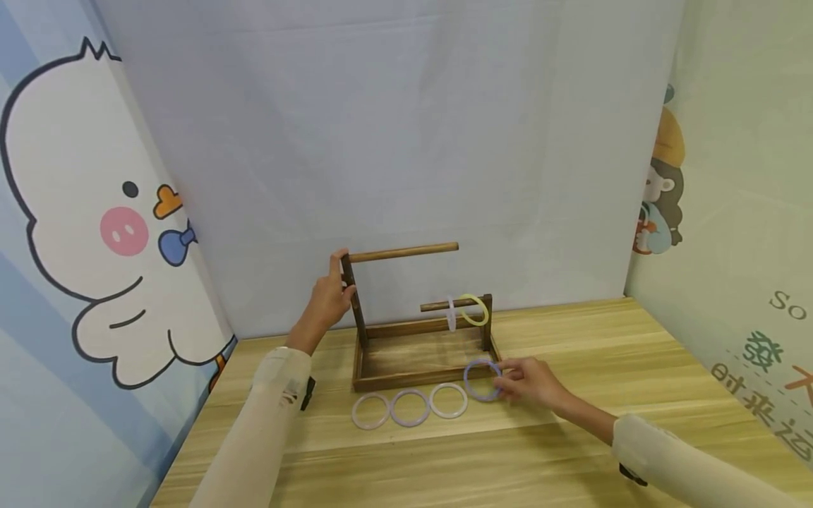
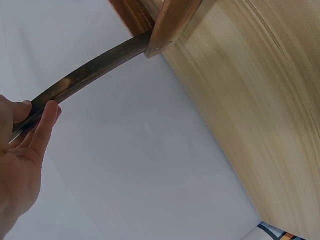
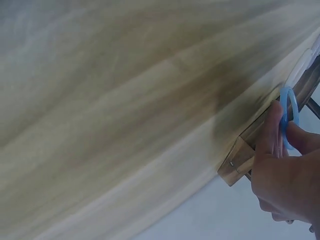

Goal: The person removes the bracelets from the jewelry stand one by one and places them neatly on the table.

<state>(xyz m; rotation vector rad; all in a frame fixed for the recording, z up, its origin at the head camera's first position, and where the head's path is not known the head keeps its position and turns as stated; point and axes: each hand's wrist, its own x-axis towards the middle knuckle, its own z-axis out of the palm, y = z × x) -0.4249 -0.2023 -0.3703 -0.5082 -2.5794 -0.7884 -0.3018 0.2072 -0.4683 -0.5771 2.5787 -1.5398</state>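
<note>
My left hand point(image 1: 327, 303) grips the tall left post point(image 1: 356, 303) of a dark wooden rack near its top; the left wrist view shows thumb and fingers on either side of this post point(image 2: 85, 75). In the head view my right hand point(image 1: 533, 381) pinches a blue-violet bangle point(image 1: 466, 381) by its right side, just before the rack's front right corner. This bangle point(image 3: 283, 110) looks light blue between thumb and fingers in the right wrist view. From the rack's lower rod point(image 1: 433, 307) hang a pale lilac bangle point(image 1: 452, 321) and a yellow bangle point(image 1: 486, 314).
Left of the held bangle, a whitish bangle point(image 1: 353, 413), a purple bangle point(image 1: 410, 425) and a white bangle point(image 1: 448, 418) lie in a row on the wooden table point(image 1: 444, 466). The bare upper rod point(image 1: 406, 252) points right. A pale curtain point(image 1: 406, 141) hangs behind.
</note>
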